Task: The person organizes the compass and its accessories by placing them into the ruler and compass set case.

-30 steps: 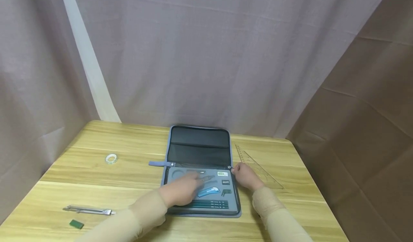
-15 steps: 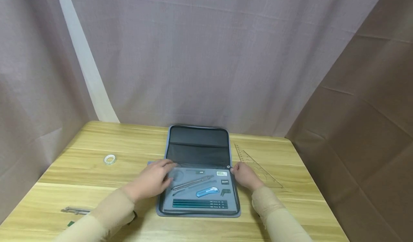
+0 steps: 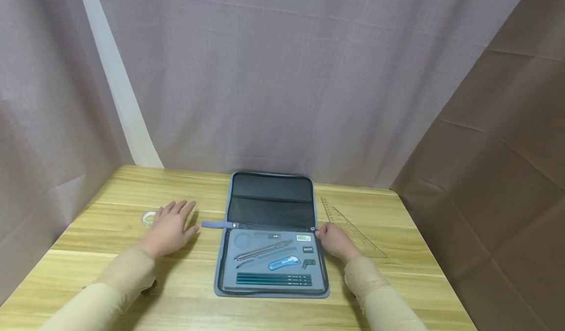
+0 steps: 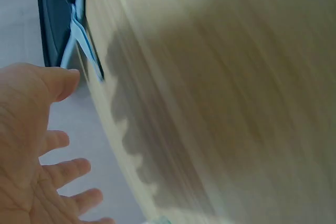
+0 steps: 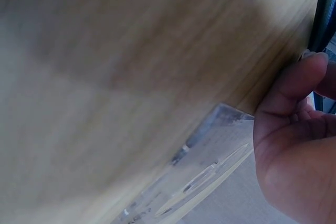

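Observation:
An open blue-edged zip case (image 3: 229, 284) lies on the table, its dark lid folded back. In its grey foam tray (image 3: 282, 238) are a metal compass (image 3: 263, 250), a blue utility knife (image 3: 284, 263), several dark green pencils (image 3: 273, 279), a small sharpener (image 3: 307, 249) and a white eraser (image 3: 303, 238). My right hand (image 3: 337, 241) pinches the case's right edge by the hinge, thumb and fingers curled there. To the left, my left hand (image 3: 169, 227) hovers above the table with fingers spread, holding nothing. It partly covers a small roll of tape (image 3: 147, 217).
A clear set square (image 3: 359, 233) lies right of the case, beyond my right hand. The case's blue strap (image 3: 215, 224) sticks out leftward. Curtains (image 3: 273, 86) close off the table's back and sides. My left sleeve (image 3: 106, 292) covers the table's front left.
My left hand has come off the compass in the foam and moved left, past the case's edge, to the tape roll, fingers spreading. My right hand has stayed at the case's edge.

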`<state>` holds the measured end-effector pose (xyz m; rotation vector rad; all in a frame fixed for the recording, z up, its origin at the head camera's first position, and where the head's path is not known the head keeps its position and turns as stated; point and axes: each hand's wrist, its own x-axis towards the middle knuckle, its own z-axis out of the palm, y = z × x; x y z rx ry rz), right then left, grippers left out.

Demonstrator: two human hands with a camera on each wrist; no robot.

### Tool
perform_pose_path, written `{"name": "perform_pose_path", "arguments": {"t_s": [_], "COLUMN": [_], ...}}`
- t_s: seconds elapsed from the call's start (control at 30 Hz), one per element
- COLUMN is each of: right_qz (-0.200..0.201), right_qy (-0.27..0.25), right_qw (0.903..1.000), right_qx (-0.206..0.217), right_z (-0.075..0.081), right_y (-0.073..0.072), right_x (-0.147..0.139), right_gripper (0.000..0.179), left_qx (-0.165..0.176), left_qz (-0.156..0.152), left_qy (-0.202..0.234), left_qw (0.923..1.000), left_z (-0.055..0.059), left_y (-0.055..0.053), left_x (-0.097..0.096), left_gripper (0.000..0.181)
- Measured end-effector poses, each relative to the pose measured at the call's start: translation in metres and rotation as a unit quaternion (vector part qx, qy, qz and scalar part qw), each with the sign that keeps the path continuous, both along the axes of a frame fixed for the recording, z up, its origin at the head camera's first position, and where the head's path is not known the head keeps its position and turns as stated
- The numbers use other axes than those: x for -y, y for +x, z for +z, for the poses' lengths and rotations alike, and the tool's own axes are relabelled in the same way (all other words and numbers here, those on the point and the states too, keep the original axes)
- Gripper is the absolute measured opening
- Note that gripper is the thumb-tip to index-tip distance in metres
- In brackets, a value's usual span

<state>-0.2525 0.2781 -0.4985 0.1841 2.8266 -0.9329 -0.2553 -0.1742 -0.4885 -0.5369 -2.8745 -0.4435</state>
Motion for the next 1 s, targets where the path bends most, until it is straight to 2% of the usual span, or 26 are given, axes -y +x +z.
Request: {"name": "perform_pose_path", "arguments": {"t_s": [0.2,0.33,0.73,1.0], "right_qz": [0.001,0.004,-0.001,0.002], "right_qy": [-0.002,0.0,-0.002,-0.008], "right_qw": [1.0,1.0,1.0,1.0], "right_qx": [-0.003,-0.007,-0.003,-0.006], "right_z": [0.001,0.003,0.003,0.002], "right_y": [0.001,0.002,0.001,0.001], "right_x": [0.002,0.003,0.001,0.0], "right_gripper": [0.023,0.023,0.022,0.022], "left_qx": [0.05,0.082,0.131,0.142], "left_qz": [0.051,0.073,0.092,0.092], "left_qy": [-0.002,0.008,0.011,0.01], "left_qw": [0.9974,0.9939,0.987,0.9856], "left_z": [-0.007,-0.007,-0.003,-0.005], "left_y": [-0.003,-0.002,-0.002,-0.002], "left_x": [0.021,0.031,0.045,0.046], "left_gripper": [0.075,0.076,0.074,0.07]}}
